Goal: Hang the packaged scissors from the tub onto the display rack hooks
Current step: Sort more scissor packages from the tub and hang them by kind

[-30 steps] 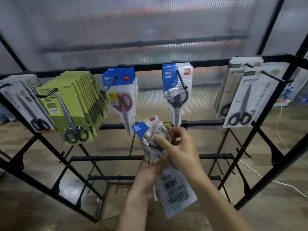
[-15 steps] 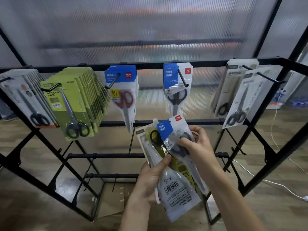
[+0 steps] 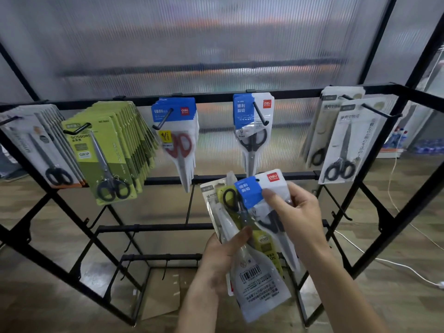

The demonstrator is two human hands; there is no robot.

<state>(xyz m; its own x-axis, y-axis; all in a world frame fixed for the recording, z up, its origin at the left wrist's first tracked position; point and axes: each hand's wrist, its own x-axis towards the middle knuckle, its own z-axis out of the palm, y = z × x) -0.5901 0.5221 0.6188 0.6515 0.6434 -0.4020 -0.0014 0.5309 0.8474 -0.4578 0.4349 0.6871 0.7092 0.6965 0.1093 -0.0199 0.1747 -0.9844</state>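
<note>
Now my right hand (image 3: 296, 212) pinches one blue-topped scissors pack (image 3: 258, 195); my left hand (image 3: 223, 254) grips the stack of packs (image 3: 254, 277) beside it, which could slip.

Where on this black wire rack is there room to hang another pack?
Roomiest: the hook with the blue-headed black-handled scissors packs, and the red-handled scissors hook. Crowded: the green card packs at the left.

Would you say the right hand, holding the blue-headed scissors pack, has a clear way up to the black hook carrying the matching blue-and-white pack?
Probably yes. The right hand pinches the blue-headed scissors pack just below that black hook, whose tip points out towards the person, and only open space and a black crossbar set further back lie between.
</note>
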